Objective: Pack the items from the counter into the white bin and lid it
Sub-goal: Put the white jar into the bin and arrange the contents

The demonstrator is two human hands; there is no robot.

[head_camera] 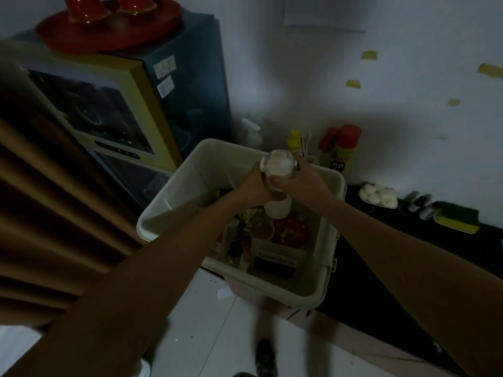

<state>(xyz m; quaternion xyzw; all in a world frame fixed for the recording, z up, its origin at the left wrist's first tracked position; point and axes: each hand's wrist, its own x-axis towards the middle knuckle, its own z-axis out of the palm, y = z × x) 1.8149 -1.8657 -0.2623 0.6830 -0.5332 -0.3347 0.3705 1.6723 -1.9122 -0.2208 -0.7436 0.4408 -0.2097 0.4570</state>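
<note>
Below the fingers (281, 182), a white cup (277, 208) and red container (292, 231) block the white bin (196, 180). Left of them its inside lies open; bottles (341, 148) stand just beyond.

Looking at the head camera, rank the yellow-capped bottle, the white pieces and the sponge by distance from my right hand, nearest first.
From the right hand, which grips the jar:
1. yellow-capped bottle, just beyond it
2. white pieces, to its right
3. sponge, far right
</note>
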